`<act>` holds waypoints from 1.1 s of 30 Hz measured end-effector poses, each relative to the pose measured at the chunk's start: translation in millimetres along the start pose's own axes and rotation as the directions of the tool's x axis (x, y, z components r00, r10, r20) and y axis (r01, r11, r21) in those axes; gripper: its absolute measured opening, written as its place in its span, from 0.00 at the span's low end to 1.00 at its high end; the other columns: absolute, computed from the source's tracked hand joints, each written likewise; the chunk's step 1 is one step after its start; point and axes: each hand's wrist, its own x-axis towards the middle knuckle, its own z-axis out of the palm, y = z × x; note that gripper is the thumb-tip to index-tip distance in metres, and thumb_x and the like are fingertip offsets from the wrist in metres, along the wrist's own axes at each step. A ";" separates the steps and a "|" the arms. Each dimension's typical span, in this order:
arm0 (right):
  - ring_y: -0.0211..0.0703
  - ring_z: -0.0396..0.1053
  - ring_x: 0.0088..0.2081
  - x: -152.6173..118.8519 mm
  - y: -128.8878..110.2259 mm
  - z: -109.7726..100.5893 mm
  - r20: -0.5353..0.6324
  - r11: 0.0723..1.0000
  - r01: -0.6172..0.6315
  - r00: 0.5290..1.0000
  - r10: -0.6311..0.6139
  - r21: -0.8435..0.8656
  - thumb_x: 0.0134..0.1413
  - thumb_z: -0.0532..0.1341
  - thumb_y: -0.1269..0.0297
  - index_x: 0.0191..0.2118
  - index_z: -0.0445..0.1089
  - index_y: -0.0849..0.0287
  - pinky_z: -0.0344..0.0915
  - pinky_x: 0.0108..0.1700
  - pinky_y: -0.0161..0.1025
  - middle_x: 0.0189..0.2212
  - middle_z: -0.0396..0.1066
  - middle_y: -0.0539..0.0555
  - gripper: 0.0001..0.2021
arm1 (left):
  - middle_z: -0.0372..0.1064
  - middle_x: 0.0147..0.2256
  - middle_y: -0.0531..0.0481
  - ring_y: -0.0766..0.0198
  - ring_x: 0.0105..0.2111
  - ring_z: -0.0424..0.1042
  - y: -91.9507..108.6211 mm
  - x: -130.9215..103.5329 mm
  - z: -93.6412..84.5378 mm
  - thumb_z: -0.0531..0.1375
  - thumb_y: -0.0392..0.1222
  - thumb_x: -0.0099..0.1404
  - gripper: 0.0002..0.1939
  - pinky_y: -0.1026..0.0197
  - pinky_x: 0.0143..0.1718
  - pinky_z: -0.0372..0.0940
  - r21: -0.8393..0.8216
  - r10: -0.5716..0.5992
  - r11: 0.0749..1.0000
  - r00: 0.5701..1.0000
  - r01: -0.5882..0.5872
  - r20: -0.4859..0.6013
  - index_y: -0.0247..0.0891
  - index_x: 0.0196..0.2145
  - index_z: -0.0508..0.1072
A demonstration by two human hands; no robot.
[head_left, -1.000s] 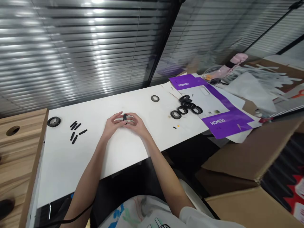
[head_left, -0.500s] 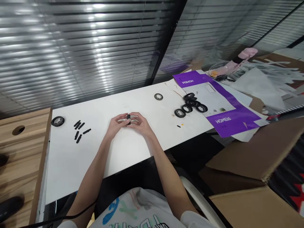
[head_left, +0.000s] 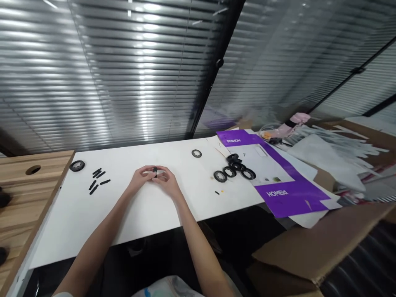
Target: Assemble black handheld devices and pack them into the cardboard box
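My left hand (head_left: 140, 177) and my right hand (head_left: 168, 181) meet over the white table, fingertips pinching a small black piece (head_left: 155, 171) between them. Fingers cover much of this piece, so its full shape is hidden. To the left of my hands lie several thin black strips (head_left: 99, 175), loosely grouped. Beyond them, near the table's left end, rests a black ring (head_left: 77, 166) with a notched inner edge. Another flat ring (head_left: 196, 153) lies by itself to the right of my hands, farther back.
Several black rings (head_left: 229, 171) are heaped at the right, partly on a purple and white printed sheet (head_left: 278, 200). A tiny black bit (head_left: 217, 192) lies in front of them. An open cardboard box (head_left: 287, 243) stands at lower right; blinds (head_left: 123, 82) rise behind the table (head_left: 148, 225).
The camera view has tilted up and shifted, so the table sits lower in the picture. Both hands still hold the black piece, which now looks narrower and more covered by fingers.
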 end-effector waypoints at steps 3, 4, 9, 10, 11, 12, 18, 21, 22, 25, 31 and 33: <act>0.54 0.80 0.49 2.3 -0.5 1.4 0.006 1.000 0.007 1.000 -0.007 0.025 0.46 0.79 0.51 0.54 0.79 0.46 0.78 0.58 0.57 0.57 0.79 0.56 0.28 | 0.82 0.50 0.36 0.46 0.45 0.83 1.4 -2.9 -4.8 0.80 0.61 0.52 0.35 0.46 0.50 0.77 0.022 0.028 0.999 0.999 -0.028 -0.020 0.37 0.51 0.84; 0.54 0.80 0.50 3.7 0.5 1.6 -0.002 0.999 0.011 1.000 -0.011 0.037 0.48 0.78 0.50 0.55 0.78 0.47 0.78 0.57 0.56 0.57 0.78 0.57 0.28 | 0.82 0.52 0.36 0.46 0.47 0.83 1.5 -3.9 -6.5 0.80 0.59 0.51 0.35 0.46 0.52 0.77 0.022 0.038 0.999 0.999 -0.037 -0.022 0.37 0.52 0.83; 0.48 0.80 0.43 7.7 7.8 3.9 -0.053 1.000 0.016 0.998 -0.016 0.002 0.56 0.72 0.48 0.59 0.78 0.52 0.78 0.51 0.49 0.54 0.79 0.58 0.27 | 0.79 0.58 0.35 0.43 0.57 0.80 -2.0 -6.0 -11.2 0.83 0.54 0.47 0.39 0.41 0.61 0.75 0.017 0.080 0.997 0.997 -0.080 0.004 0.38 0.54 0.81; 0.46 0.79 0.42 6.9 7.9 4.1 -0.048 0.999 0.025 0.998 -0.026 -0.021 0.55 0.72 0.49 0.59 0.78 0.52 0.78 0.50 0.48 0.53 0.79 0.58 0.27 | 0.78 0.59 0.36 0.42 0.59 0.79 -3.2 -5.8 -11.0 0.83 0.55 0.47 0.39 0.39 0.63 0.74 0.022 0.090 0.996 0.996 -0.090 0.022 0.39 0.54 0.81; 0.46 0.79 0.41 5.4 7.1 4.1 -0.039 0.999 0.038 0.998 -0.039 -0.038 0.56 0.72 0.50 0.60 0.78 0.52 0.77 0.50 0.47 0.54 0.80 0.58 0.27 | 0.78 0.60 0.36 0.42 0.60 0.78 -4.4 -5.7 -10.4 0.82 0.55 0.48 0.38 0.38 0.64 0.73 0.026 0.102 0.994 0.994 -0.103 0.041 0.40 0.54 0.81; 0.46 0.79 0.42 3.6 5.6 3.8 -0.028 0.997 0.051 0.998 -0.053 -0.049 0.56 0.72 0.51 0.59 0.78 0.51 0.77 0.50 0.47 0.55 0.79 0.58 0.26 | 0.78 0.59 0.37 0.41 0.61 0.77 -5.5 -5.6 -9.7 0.82 0.55 0.48 0.38 0.37 0.65 0.73 0.028 0.115 0.993 0.992 -0.116 0.059 0.40 0.54 0.81; 0.48 0.79 0.46 -7.4 -6.7 -1.2 0.011 0.997 0.046 0.999 -0.045 -0.060 0.57 0.71 0.50 0.56 0.79 0.51 0.76 0.52 0.47 0.58 0.79 0.57 0.23 | 0.80 0.55 0.39 0.44 0.59 0.79 -8.8 -9.0 -6.3 0.81 0.56 0.53 0.33 0.34 0.65 0.74 0.050 0.177 0.982 0.981 -0.182 0.082 0.40 0.52 0.83; 0.49 0.79 0.46 -9.1 -8.1 -1.8 0.021 0.996 0.037 0.999 -0.036 -0.077 0.58 0.70 0.47 0.55 0.79 0.52 0.76 0.51 0.47 0.55 0.80 0.58 0.23 | 0.80 0.54 0.40 0.45 0.56 0.80 -9.1 -11.0 -6.4 0.80 0.59 0.54 0.33 0.36 0.62 0.77 0.093 0.225 0.967 0.967 -0.237 0.119 0.40 0.52 0.83; 0.49 0.79 0.45 -9.0 -8.0 -1.7 0.016 0.996 0.034 0.999 -0.033 -0.080 0.58 0.70 0.45 0.55 0.79 0.52 0.77 0.50 0.47 0.53 0.80 0.58 0.24 | 0.80 0.54 0.40 0.46 0.55 0.81 -9.6 -11.5 -6.4 0.80 0.61 0.55 0.32 0.37 0.60 0.78 0.109 0.246 0.959 0.959 -0.262 0.139 0.41 0.52 0.83; 0.50 0.78 0.43 -7.9 -6.7 -1.3 -0.032 0.996 0.009 0.999 -0.012 -0.092 0.62 0.65 0.41 0.48 0.78 0.53 0.76 0.48 0.47 0.46 0.81 0.57 0.22 | 0.80 0.53 0.40 0.49 0.54 0.81 -12.3 -12.5 -5.6 0.77 0.63 0.59 0.30 0.40 0.57 0.81 0.149 0.340 0.914 0.913 -0.377 0.225 0.42 0.51 0.83; 0.51 0.77 0.45 -6.8 -3.2 -2.9 -0.009 0.997 -0.025 1.000 0.025 -0.079 0.65 0.60 0.35 0.53 0.78 0.55 0.75 0.50 0.47 0.49 0.80 0.58 0.28 | 0.79 0.52 0.40 0.52 0.53 0.82 -17.0 -11.0 -2.3 0.75 0.61 0.64 0.28 0.43 0.57 0.81 0.228 0.477 0.825 0.854 -0.517 0.209 0.43 0.54 0.82; 0.51 0.77 0.44 -7.3 -1.8 -3.2 -0.023 0.994 -0.018 1.000 0.016 -0.109 0.65 0.60 0.34 0.55 0.77 0.54 0.75 0.47 0.46 0.49 0.80 0.58 0.29 | 0.79 0.51 0.40 0.52 0.53 0.82 -17.9 -9.4 -1.1 0.74 0.62 0.64 0.28 0.43 0.57 0.82 0.241 0.503 0.808 0.843 -0.537 0.191 0.43 0.54 0.83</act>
